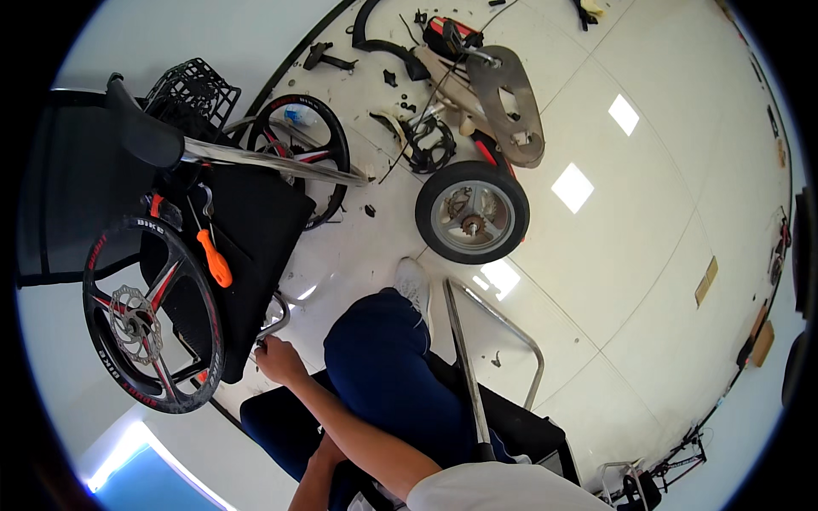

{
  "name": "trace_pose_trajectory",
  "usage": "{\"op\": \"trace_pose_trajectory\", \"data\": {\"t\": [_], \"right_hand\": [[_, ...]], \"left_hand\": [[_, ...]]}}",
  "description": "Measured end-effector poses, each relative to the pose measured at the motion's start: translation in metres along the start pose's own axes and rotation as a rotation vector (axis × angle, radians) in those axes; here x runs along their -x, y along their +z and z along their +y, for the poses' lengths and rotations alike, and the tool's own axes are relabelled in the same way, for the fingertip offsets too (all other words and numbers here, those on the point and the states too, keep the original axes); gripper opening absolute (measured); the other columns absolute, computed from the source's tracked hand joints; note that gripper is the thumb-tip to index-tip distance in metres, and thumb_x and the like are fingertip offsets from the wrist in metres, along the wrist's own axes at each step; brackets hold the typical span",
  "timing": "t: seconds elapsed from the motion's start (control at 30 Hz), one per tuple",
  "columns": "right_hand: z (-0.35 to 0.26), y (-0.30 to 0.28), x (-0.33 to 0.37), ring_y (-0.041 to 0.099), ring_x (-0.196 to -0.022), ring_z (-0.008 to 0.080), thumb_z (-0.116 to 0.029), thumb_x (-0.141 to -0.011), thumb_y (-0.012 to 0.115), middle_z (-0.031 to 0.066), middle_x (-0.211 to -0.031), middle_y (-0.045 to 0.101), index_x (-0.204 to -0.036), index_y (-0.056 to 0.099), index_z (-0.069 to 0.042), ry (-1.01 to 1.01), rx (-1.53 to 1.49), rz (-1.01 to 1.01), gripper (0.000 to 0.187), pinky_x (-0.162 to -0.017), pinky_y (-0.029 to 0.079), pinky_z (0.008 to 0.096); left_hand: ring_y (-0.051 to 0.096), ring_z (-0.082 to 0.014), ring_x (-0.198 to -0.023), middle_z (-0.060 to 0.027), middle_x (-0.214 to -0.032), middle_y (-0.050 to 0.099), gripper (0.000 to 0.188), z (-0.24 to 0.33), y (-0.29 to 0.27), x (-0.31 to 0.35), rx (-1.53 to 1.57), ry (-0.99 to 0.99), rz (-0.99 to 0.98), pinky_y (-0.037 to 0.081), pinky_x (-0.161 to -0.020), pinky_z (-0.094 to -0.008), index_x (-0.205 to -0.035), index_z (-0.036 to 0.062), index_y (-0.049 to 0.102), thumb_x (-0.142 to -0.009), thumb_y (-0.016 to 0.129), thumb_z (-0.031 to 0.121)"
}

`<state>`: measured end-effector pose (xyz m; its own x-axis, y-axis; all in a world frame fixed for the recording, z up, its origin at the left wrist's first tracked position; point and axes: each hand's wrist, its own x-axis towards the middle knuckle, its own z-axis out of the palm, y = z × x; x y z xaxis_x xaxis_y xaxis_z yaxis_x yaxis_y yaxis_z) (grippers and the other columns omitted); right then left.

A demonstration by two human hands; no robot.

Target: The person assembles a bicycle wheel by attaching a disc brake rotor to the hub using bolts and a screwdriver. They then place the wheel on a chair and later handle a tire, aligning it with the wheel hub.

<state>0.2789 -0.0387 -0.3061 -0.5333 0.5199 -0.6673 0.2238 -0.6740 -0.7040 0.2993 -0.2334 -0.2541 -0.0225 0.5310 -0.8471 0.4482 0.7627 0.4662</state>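
Bike stripped; wheel (pixel 473 211) lying beyond chair (pixel 256 230); one hand (pixel 277 358) gripping chair's frame; other hand unseen; reassembly pending.

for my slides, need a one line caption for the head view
Seated person's hand reaches toward a chair edge beside a disc-brake bike wheel, with a small wheel on the floor.
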Motion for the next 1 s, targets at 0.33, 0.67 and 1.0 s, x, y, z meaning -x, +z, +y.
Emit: {"op": "trace_pose_trajectory", "data": {"t": [0.33, 0.67, 1.0], "right_hand": [[0.006, 0.004, -0.009, 0.064, -0.091, 0.0477, -0.021, -0.090, 0.054, 0.0305, -0.092, 0.067, -0.100, 0.063, 0.004, -0.033, -0.055, 0.023, 0.028, -0.084, 0.051, 0.0548], [-0.004, -0.064, -0.020, 0.066, -0.091, 0.0447, -0.027, -0.088, 0.058, 0.0293, -0.093, 0.067, -0.099, 0.066, 0.004, -0.144, 0.311, 0.182, 0.034, -0.082, 0.052, 0.0497], [0.016, -0.118, 0.006, 0.060, -0.061, 0.0224, -0.027, -0.086, 0.063, 0.0115, -0.071, 0.064, -0.092, 0.068, 0.000, -0.304, 0.475, 0.264, 0.029, -0.057, 0.047, 0.0360]], "left_hand": [[0.054, -0.0344, -0.124, -0.0174, -0.131, 0.061, 0.047, 0.026, -0.036, -0.015, -0.260, 0.032, -0.165, 0.042, -0.105, -0.0425, -0.122, 0.0076, 0.062, -0.081, 0.070, 0.030], [0.062, -0.0425, -0.107, -0.0231, -0.118, 0.064, 0.039, 0.122, -0.032, -0.057, -0.599, 0.238, -0.326, 0.051, -0.090, -0.0489, -0.118, 0.0052, 0.063, -0.086, 0.065, 0.027], [0.066, -0.0144, -0.093, -0.0096, -0.103, 0.069, 0.026, 0.109, -0.083, 0.030, 0.462, 0.481, 0.565, 0.053, -0.080, -0.0270, -0.118, -0.0011, 0.060, -0.094, 0.065, 0.008]]}}
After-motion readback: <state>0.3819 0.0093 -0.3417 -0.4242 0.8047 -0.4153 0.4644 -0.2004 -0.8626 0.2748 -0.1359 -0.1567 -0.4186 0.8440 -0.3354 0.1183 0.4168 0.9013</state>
